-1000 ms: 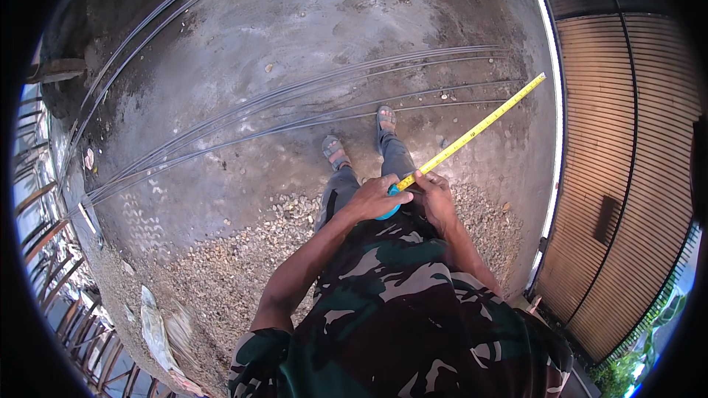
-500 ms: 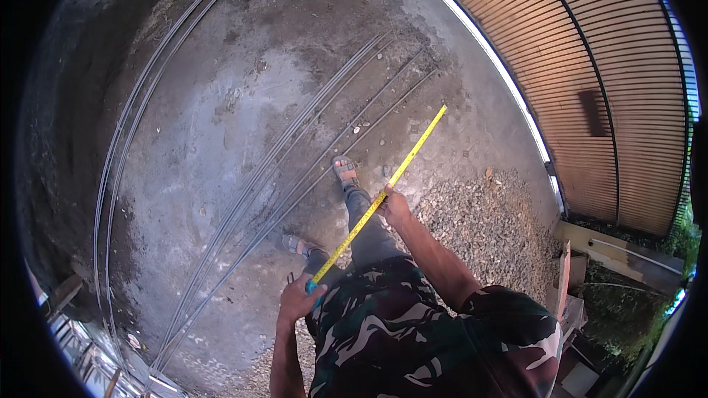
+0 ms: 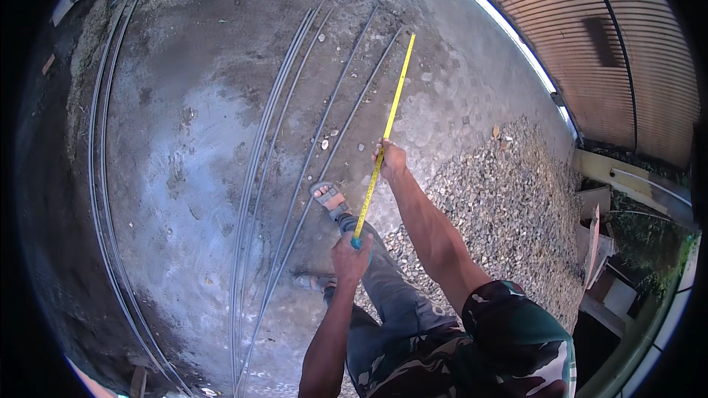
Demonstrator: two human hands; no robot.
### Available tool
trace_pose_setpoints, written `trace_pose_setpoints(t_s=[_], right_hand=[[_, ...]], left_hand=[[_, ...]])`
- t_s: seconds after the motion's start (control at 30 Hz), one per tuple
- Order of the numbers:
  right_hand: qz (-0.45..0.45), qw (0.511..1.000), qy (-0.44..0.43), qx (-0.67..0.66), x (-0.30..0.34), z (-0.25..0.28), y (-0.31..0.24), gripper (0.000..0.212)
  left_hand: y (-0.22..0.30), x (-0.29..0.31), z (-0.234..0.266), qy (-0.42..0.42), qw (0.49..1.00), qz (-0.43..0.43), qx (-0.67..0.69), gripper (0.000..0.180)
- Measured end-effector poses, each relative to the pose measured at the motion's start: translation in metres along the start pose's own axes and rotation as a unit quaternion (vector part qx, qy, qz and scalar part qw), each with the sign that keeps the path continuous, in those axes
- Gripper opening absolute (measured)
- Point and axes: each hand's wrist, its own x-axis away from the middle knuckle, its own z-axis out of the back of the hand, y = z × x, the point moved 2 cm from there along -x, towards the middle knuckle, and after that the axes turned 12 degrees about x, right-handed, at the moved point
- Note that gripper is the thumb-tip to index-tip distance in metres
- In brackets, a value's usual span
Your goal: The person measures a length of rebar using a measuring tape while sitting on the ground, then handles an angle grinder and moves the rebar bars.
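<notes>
In my left hand (image 3: 349, 259) I grip the teal case of a tape measure (image 3: 356, 243). Its yellow blade (image 3: 399, 92) runs out away from me, over my sandalled foot, with the free end close to the far tips of the rods. Partway along the blade, my right hand (image 3: 391, 158) is closed around it. Several long thin metal rods (image 3: 318, 129) lie side by side on the ground to the left of the tape. Whether the blade's end touches the ground or a rod, I cannot tell.
A pile of gravel (image 3: 509, 206) spreads to my right. Two long bent rods (image 3: 98, 155) lie at the far left on the concrete ground (image 3: 188, 155). Beyond the gravel stands a corrugated wall (image 3: 546, 15), and planks (image 3: 641, 190) lie near it.
Both hands have moved forward with the extended tape, and its free end has come nearer the rods' far tips. The view has turned, and the gravel shows larger.
</notes>
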Motion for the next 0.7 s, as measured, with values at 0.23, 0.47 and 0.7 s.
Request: trace_pose_setpoints(t_s=[0.23,0.47,0.7], right_hand=[[0.015,0.999,0.008,-0.032,-0.064,0.003,-0.012,0.02],[0.011,0.999,0.024,-0.041,-0.109,-0.003,-0.023,0.019],[0.009,0.999,0.004,-0.033,-0.115,-0.004,-0.023,0.018]], left_hand=[[0.022,-0.11,-0.064,-0.028,0.999,0.025,-0.04,0.054],[0.016,-0.153,-0.089,-0.033,0.999,0.025,-0.019,0.057],[0.019,-0.157,-0.089,-0.031,0.998,0.047,-0.008,0.063]])
